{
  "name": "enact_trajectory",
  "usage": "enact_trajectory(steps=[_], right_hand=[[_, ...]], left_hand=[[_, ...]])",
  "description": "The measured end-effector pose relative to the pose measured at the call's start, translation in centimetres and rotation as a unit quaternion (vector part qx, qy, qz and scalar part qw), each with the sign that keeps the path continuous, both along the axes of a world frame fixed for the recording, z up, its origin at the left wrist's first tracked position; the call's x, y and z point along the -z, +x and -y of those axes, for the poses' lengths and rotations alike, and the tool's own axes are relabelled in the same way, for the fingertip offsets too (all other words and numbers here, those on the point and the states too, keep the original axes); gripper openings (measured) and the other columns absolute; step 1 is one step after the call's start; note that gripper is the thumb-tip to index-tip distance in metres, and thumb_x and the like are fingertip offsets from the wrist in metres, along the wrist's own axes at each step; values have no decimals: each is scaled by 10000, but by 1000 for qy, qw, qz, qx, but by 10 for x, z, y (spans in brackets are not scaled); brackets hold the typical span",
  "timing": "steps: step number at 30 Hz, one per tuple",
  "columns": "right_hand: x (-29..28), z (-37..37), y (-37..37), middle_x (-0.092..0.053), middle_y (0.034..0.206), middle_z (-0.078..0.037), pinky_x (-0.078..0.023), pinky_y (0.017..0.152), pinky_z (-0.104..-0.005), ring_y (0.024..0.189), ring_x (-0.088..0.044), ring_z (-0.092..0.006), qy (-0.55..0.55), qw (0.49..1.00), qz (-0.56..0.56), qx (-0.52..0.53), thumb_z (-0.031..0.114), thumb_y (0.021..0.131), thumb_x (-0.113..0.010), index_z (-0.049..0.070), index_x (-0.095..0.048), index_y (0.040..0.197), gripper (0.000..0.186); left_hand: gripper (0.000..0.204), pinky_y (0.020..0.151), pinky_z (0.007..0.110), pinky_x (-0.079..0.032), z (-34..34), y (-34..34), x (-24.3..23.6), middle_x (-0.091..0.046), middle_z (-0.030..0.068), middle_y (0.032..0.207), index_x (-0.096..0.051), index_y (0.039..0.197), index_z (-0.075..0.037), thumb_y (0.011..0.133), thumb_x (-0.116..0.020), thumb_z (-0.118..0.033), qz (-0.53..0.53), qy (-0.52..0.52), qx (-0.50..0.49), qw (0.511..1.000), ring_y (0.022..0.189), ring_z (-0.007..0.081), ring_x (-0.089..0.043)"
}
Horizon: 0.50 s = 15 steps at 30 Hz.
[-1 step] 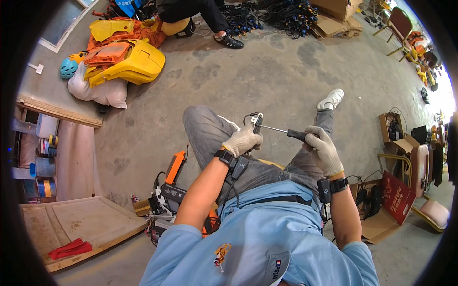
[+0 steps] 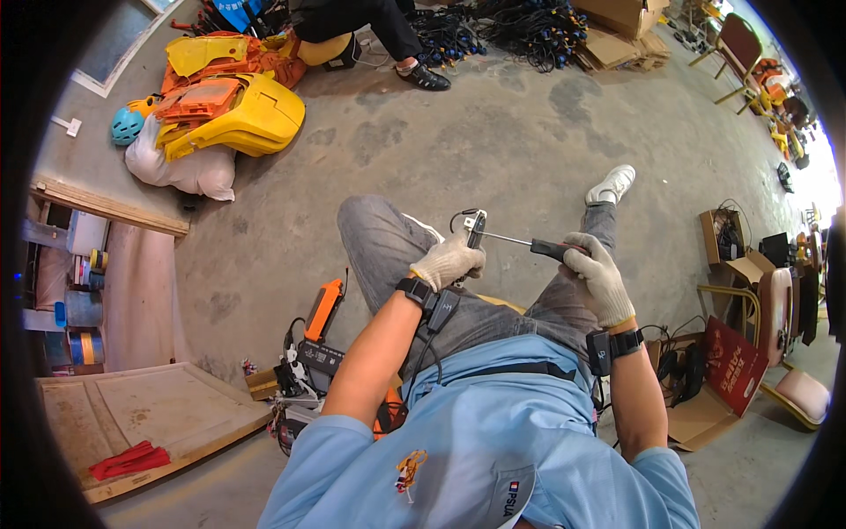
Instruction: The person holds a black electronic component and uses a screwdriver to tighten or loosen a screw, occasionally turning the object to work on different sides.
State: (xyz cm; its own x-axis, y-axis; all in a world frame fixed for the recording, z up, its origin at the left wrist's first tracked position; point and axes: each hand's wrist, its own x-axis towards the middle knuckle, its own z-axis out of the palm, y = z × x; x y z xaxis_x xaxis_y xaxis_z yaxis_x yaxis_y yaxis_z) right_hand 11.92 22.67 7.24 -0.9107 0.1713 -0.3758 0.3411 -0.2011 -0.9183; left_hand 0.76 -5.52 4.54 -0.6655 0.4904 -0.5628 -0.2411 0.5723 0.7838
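In my lap, my left hand (image 2: 451, 260), in a knitted glove, is closed round a small black-and-white part (image 2: 474, 227) with a short black cable looping from its top. My right hand (image 2: 596, 275), also gloved, grips a screwdriver (image 2: 546, 248) by its black-and-red handle; the shaft runs leftward to the part, where the tip meets it. Both wrists wear black devices with leads. Beside my left leg lie an orange-topped tool (image 2: 324, 309) and a jumble of dark and silver parts (image 2: 304, 370), partly behind my forearm.
Yellow and orange shells (image 2: 233, 115) are piled upper left, beside another person's leg (image 2: 388, 31) and cable bundles (image 2: 538, 31). A wooden panel (image 2: 123, 406) lies lower left. Cardboard boxes (image 2: 718, 238), chairs (image 2: 738, 42) and a red carton (image 2: 731, 366) are on the right.
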Motion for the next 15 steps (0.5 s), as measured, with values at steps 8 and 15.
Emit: enact_trajectory(steps=[8,15], right_hand=[[-33,-8,-1,-648,1076,-56,-538,820,-292,942,-611,-124,38,989,78,-117,220,1067,-585,-15,-584,1362,378],[-13,2,0,-653,1087,-62,-541,822,-292,1045,-614,-138,-40,999,12,7,214,1051,-604,-11,-588,1359,382]], left_hand=[[314,745,308,-564,4,2,12,-723,103,858,-664,1050,1,803,-695,-191,6,19,-27,999,789,191,-710],[303,745,304,-556,-1,1,-1,-718,101,846,-681,1018,-1,788,-692,-198,16,0,-23,1000,785,188,-704]])
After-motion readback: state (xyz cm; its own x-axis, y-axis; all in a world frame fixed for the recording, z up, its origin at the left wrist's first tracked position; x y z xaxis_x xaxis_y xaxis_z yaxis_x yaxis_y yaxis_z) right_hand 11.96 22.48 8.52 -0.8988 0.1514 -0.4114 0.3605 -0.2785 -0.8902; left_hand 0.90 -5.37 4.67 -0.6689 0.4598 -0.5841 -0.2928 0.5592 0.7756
